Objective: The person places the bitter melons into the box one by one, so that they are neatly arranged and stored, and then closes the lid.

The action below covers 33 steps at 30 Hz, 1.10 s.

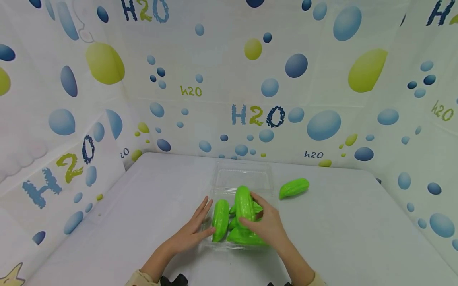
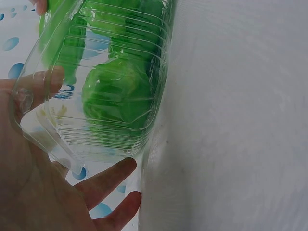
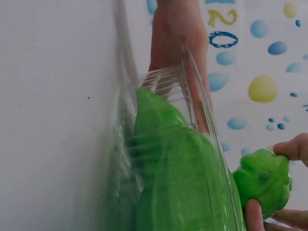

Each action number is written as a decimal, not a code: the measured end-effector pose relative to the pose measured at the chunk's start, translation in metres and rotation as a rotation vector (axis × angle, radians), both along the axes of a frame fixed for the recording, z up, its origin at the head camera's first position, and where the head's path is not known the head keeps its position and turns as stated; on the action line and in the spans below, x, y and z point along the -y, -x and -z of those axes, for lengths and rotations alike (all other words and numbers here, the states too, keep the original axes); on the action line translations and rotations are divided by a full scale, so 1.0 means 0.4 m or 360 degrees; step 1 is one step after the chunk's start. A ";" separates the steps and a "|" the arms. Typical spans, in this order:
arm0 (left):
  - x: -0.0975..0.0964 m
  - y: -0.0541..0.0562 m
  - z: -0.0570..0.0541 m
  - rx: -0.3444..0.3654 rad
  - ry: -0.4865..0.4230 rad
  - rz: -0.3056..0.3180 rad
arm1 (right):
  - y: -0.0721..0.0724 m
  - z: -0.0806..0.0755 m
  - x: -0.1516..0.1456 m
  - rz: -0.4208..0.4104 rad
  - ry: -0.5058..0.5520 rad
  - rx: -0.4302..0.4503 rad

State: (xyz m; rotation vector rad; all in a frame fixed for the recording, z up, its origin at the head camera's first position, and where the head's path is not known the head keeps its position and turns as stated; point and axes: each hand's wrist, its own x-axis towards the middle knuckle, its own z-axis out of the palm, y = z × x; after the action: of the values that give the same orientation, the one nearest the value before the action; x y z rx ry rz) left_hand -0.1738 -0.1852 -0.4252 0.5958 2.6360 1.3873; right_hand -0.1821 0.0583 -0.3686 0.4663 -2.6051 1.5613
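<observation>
Between the thumb and fingers of my right hand (image 1: pixel 268 222) is a plump, ridged green toy vegetable (image 1: pixel 244 202), shaped like a cucumber. It stands over a clear plastic box (image 1: pixel 232 247), and in the right wrist view the held vegetable (image 3: pixel 264 180) shows its lobed end above the box rim. Inside the box, one vegetable (image 1: pixel 220 221) lies along the left side and others (image 1: pixel 247 237) are heaped on the right, partly hidden. My left hand (image 1: pixel 189 234) spreads its fingers along the box's left side, the thumb reaching over the rim beside the left vegetable.
The box's clear lid (image 1: pixel 243 178) lies folded back behind it. Another green vegetable (image 1: pixel 294 188) lies on the white table (image 1: pixel 340 222) to the right of the lid. A wall sheet printed with bubbles (image 1: pixel 214 51) stands behind and at both sides.
</observation>
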 end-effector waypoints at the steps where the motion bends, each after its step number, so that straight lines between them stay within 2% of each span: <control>1: 0.000 0.000 0.000 0.0002 0.0001 -0.0004 | -0.002 -0.001 0.004 -0.0004 -0.0003 0.0002; 14: 0.003 0.000 0.000 0.0002 -0.0010 -0.0007 | -0.005 -0.004 0.044 -0.0068 -0.0019 0.0002; 29: 0.001 0.002 -0.004 0.0006 -0.0008 -0.0006 | 0.011 0.003 0.068 -0.0091 -0.0167 0.0004; 33: 0.001 0.002 -0.003 0.0011 -0.0004 -0.0009 | 0.015 0.002 0.075 -0.0087 -0.0240 -0.0031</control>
State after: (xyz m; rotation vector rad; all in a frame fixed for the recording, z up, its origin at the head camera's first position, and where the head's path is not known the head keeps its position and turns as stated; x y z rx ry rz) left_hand -0.1746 -0.1856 -0.4242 0.5832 2.6331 1.3919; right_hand -0.1881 0.0281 -0.3692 0.5650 -2.7294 1.3728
